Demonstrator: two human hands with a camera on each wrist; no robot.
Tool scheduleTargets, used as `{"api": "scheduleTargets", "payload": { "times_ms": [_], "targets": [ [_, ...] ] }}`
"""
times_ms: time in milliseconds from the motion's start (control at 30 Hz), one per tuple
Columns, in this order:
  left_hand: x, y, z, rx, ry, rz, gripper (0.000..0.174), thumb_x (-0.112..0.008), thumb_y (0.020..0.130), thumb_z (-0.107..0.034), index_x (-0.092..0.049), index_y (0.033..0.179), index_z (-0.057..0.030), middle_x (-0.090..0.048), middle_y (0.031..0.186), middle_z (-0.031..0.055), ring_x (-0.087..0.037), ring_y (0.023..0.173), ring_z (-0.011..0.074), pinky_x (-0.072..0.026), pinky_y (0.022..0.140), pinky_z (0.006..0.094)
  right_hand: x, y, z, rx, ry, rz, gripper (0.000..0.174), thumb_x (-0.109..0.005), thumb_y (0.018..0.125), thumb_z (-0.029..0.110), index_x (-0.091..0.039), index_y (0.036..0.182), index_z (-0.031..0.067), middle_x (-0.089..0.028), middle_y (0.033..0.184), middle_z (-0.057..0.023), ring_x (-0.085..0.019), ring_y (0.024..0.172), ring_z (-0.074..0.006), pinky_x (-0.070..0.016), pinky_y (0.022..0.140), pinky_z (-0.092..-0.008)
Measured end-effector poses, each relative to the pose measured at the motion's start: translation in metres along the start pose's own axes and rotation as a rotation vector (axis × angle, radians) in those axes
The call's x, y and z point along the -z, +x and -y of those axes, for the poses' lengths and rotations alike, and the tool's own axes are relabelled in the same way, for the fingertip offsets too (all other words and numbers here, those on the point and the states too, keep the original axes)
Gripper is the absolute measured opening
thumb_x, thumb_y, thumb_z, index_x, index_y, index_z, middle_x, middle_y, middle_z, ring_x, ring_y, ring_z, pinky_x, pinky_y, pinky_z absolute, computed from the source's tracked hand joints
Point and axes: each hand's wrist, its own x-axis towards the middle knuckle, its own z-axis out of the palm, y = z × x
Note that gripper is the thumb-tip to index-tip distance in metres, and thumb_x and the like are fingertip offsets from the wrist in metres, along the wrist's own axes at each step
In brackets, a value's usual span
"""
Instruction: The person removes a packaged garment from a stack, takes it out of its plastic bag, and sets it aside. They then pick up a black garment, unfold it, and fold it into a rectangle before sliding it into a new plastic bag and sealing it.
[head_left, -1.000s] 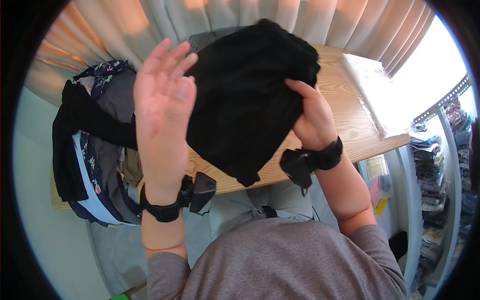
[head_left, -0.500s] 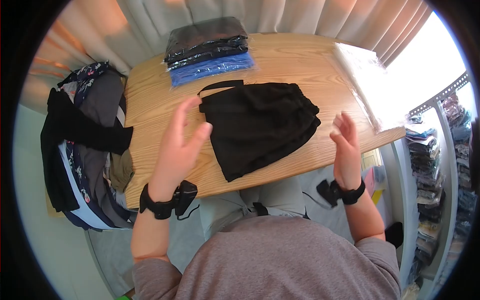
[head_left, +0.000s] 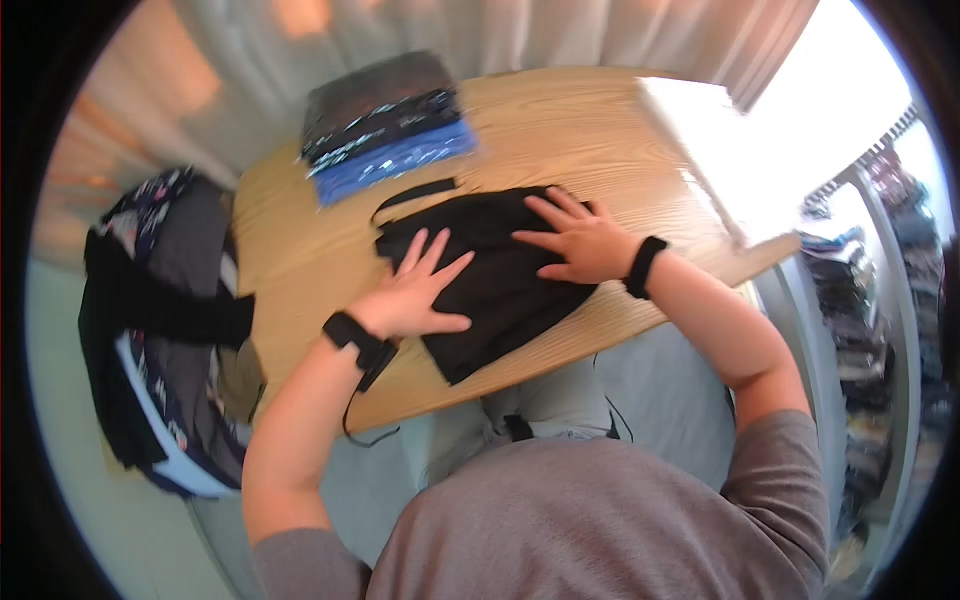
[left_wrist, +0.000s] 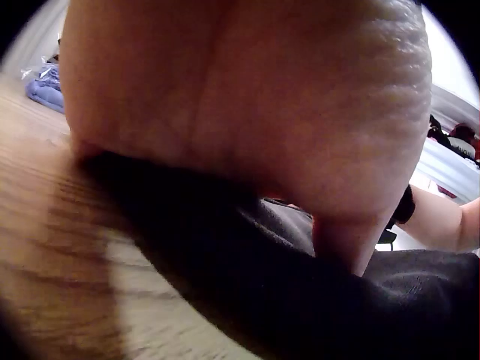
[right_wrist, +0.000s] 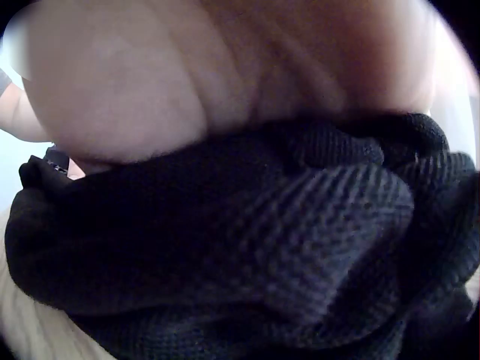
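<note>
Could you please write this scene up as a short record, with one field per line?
Left hand: fingers spread, resting on the black garment near its left edge
Right hand: fingers spread, resting on the garment's right part
Garment: lying on the wooden table, a dark strip sticking out at its far left corner
Beyond the garment: stack of plastic-wrapped clothes, blue at the near side
Left of table: heap of clothes
Behind table: pale curtain

The garment (head_left: 500, 290) is black, the wood-grained table (head_left: 300, 260) tan, the shirt (head_left: 540, 520) grey-brown.
</note>
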Motion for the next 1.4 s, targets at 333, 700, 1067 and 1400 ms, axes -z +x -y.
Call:
{"api": "scheduleTargets", "payload": {
  "times_ms": [333,700,1067,1400],
  "targets": [
    [0.003,-0.009,-0.013,0.006,0.001,0.021,0.097,-0.074,0.071,-0.05,-0.023,0.148,-0.0207,0.006,0.155,0.0193,0.01,0.142,0.0395,-0.0174,0.106,0.0651,0.021,-0.058,-0.088,-0.48,0.649,-0.504,0.046,-0.064,0.084,0.03,-0.056,0.124,0.0077,-0.06,0.117,-0.0205,-0.06,0.103,-0.0352,-0.0455,0.092,-0.0365],
    [-0.012,-0.007,-0.004,-0.038,0.008,-0.019,0.099,-0.071,0.07,-0.058,-0.023,0.149,-0.022,0.005,0.155,0.0197,0.01,0.142,0.0409,-0.0148,0.106,0.0659,-0.03,-0.161,-0.235,-1.529,0.203,-0.181,0.028,-0.05,0.085,0.012,-0.065,0.108,0.0097,-0.064,0.115,-0.0139,-0.061,0.107,-0.0318,-0.0453,0.093,-0.0465],
    [-0.013,-0.013,-0.008,-0.008,-0.026,0.024,0.099,-0.072,0.07,-0.057,-0.023,0.149,-0.0229,0.008,0.155,0.0174,0.013,0.142,0.0381,-0.0117,0.105,0.0678,-0.044,-0.167,-0.235,-1.612,0.119,-0.554,0.013,-0.059,0.08,0.014,-0.07,0.085,0.0103,-0.069,0.091,-0.0134,-0.066,0.089,-0.0292,-0.0503,0.078,-0.0393],
    [-0.007,-0.009,-0.011,-0.042,-0.012,-0.013,0.099,-0.075,0.069,-0.052,-0.024,0.148,-0.022,0.004,0.155,0.0215,0.009,0.141,0.0429,-0.0135,0.107,0.0626,0.017,-0.076,-0.169,-0.568,0.808,-1.04,0.019,-0.063,0.088,0.014,-0.054,0.096,0.0006,-0.067,0.095,-0.0149,-0.064,0.093,-0.0259,-0.0487,0.08,-0.0344]
  ]
}}
